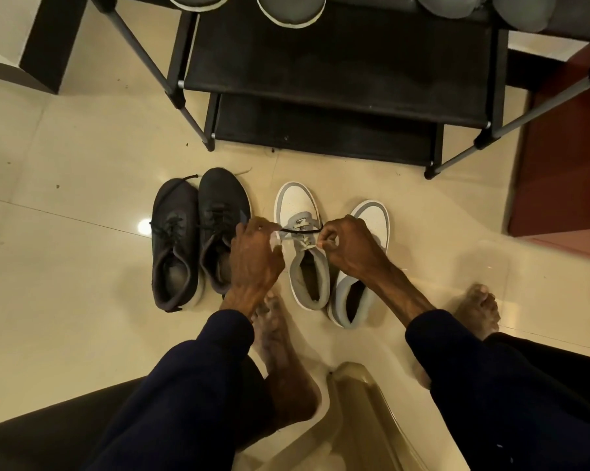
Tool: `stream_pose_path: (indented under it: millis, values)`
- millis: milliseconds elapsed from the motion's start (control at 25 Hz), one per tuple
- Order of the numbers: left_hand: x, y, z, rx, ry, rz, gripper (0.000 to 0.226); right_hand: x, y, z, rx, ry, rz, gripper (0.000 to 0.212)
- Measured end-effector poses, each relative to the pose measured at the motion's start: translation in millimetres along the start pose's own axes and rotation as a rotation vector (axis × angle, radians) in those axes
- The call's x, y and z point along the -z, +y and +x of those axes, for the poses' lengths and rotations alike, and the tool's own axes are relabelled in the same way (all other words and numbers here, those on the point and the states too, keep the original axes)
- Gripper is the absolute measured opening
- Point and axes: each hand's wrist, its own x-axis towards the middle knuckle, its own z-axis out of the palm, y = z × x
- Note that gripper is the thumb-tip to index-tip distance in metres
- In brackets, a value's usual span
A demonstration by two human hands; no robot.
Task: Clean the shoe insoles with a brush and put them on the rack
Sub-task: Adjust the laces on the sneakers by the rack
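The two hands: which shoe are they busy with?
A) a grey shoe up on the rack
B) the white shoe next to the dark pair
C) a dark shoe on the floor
B: the left hand and right hand each pinch an end of a lace stretched over that white shoe.

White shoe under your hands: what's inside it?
Inside the white shoe only grey lining and a dark heel hollow show; whether an insole lies there cannot be told. The tongue covers the front. The left hand and right hand pinch a dark lace.
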Motion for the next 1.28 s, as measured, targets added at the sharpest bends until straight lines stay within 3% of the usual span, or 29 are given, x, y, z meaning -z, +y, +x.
stream_pose_path:
  millis: [120,360,440,520,600,720,880,1080,1280]
  values:
    - [-16.0,11.5,-4.2,-0.153,-0.104,-0.181,0.038,0.5,-0.2,1.3,0.033,-0.052,-0.029,0.005]
    - [-22.9,9.6,1.8,-0.202,-0.083,-0.235,0.009,3.7,3.8,6.0,0.036,-0.088,-0.082,0.004]
    - [-16.3,9.4,3.8,-0.167,-0.125,-0.319,0.006,5.0,6.4,7.6,-0.014,-0.066,-0.141,0.001]
    - [-11.9,9.6,4.4,-0.058,-0.174,-0.436,0.018,5.3,6.0,9.0,-0.115,-0.022,-0.135,0.007]
    - [-13.2,12.3,0.2,0.038,-0.133,-0.563,0.026,7.5,4.6,7.1,-0.239,0.044,-0.009,0.014]
    - [-18.0,22.0,-7.1,0.202,-0.061,-0.848,0.031,5.7,3.8,0.4,-0.387,0.121,0.369,0.017]
    - [-25.0,33.5,-8.0,0.338,-0.043,-1.145,0.036,-5.8,4.4,-0.7,-0.366,0.129,0.66,0.014]
    - [-29.3,30.4,-0.3,0.254,-0.018,-1.026,0.018,-16.2,1.9,-0.8,-0.412,0.198,0.794,0.017]
    - [-32.9,31.3,2.5,0.129,-0.034,-1.0,0.014,-24.6,-4.8,7.6,-0.611,0.314,0.897,0.014]
